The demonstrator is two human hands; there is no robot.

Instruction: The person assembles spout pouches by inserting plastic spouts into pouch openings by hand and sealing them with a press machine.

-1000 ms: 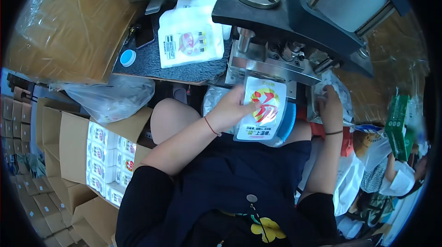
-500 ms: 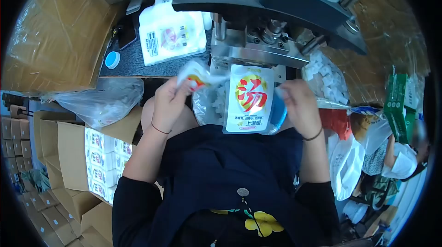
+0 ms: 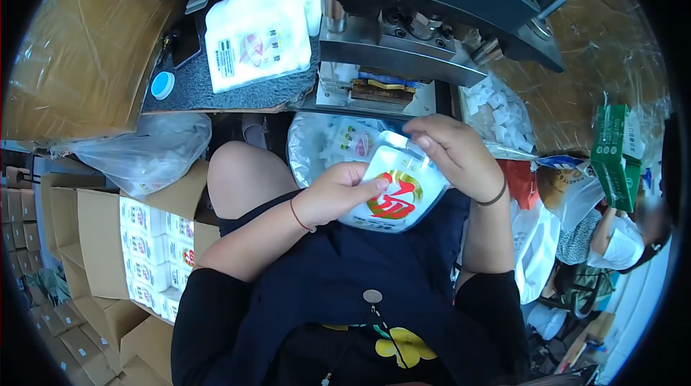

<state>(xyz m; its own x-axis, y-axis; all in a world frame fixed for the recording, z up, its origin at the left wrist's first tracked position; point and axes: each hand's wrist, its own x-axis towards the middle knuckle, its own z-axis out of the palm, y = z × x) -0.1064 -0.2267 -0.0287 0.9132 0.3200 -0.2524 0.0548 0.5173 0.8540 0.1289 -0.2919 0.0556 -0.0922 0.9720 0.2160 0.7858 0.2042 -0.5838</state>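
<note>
A white printed pouch (image 3: 410,195) with a red character on a yellow-green circle lies tilted over my lap. My left hand (image 3: 335,195) grips its left side, thumb across the printed front. At its upper right edge, my right hand (image 3: 453,152) has bent fingers close together; whatever they hold is too small to make out. Just above is the metal press (image 3: 403,55), with a brown and blue block (image 3: 385,91) under its bar. Behind the pouch sits a plastic-lined tub (image 3: 304,145) with another printed pouch (image 3: 353,143) inside.
Stacked white pouches (image 3: 252,41) and a blue cap (image 3: 163,85) rest on the dark mat at left. A carton of packed pouches (image 3: 147,260) stands below. White plastic pieces (image 3: 498,109) fill a bin at right, near a green box (image 3: 613,159). Another person (image 3: 615,242) is at far right.
The separate pouch in my left hand has left the press area. My left hand now holds a pouch lower, over my lap, and my right hand has come to its top edge. The view has shifted.
</note>
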